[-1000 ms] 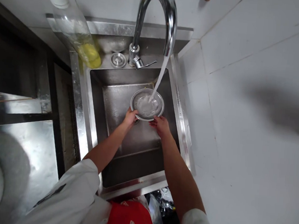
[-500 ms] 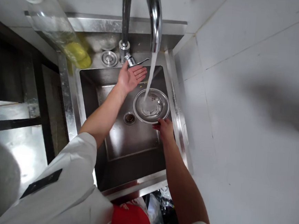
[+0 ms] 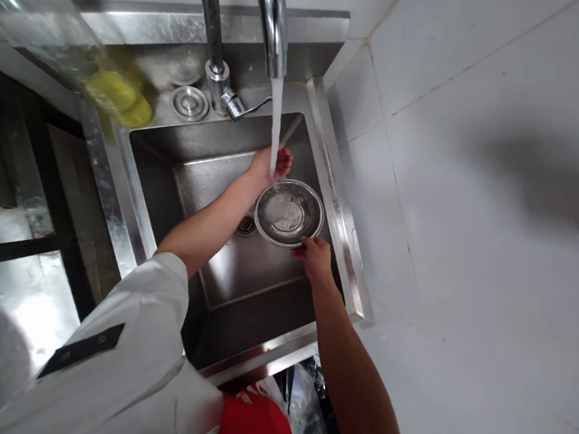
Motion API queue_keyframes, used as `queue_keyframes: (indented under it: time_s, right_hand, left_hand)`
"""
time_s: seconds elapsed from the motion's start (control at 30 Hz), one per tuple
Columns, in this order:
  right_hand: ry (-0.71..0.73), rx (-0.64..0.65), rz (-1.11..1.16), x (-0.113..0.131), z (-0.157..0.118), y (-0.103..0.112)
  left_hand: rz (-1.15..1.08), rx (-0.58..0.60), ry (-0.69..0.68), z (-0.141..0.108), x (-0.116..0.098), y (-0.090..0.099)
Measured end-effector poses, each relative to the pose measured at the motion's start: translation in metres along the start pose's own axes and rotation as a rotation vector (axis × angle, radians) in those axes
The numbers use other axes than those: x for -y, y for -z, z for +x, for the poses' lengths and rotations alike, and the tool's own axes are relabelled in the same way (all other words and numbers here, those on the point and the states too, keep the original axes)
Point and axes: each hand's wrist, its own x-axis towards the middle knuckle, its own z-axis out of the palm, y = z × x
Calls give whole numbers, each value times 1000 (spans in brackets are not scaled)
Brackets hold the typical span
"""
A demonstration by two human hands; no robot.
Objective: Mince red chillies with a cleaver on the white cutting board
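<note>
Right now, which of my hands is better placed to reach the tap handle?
Probably your left hand: it's at the running water, closer to the tap handle. Your right hand is farther away, holding the metal bowl by its near rim.

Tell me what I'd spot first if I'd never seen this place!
Probably the white stream of water falling from the shiny tap at the top, crossing in front of the left hand. Just below, the right hand grips a round metal bowl by its near rim, right of the drain. At upper left, a clear bottle shows bright yellow liquid.
</note>
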Motion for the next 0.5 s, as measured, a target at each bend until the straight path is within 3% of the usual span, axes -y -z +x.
queue_keyframes:
  time_s: [0.13, 0.23, 0.33, 0.43, 0.5]
  right_hand:
    - [-6, 7, 5, -2, -5, -5]
    - [-3, 10, 17, -1, -6, -11]
    - [-12, 19, 24, 0, -7, -14]
    - [-24, 28, 27, 0, -5, -14]
    - [-24, 31, 31, 1, -4, -16]
  left_hand:
    - [-122, -130, -206, 20, -32, -25]
    - [-228, -70, -274, 21, -37, -37]
    - [-290, 33, -257, 12, -27, -31]
    - [-213, -31, -161, 6, -27, -16]
    - [-157, -99, -139, 8, -41, -10]
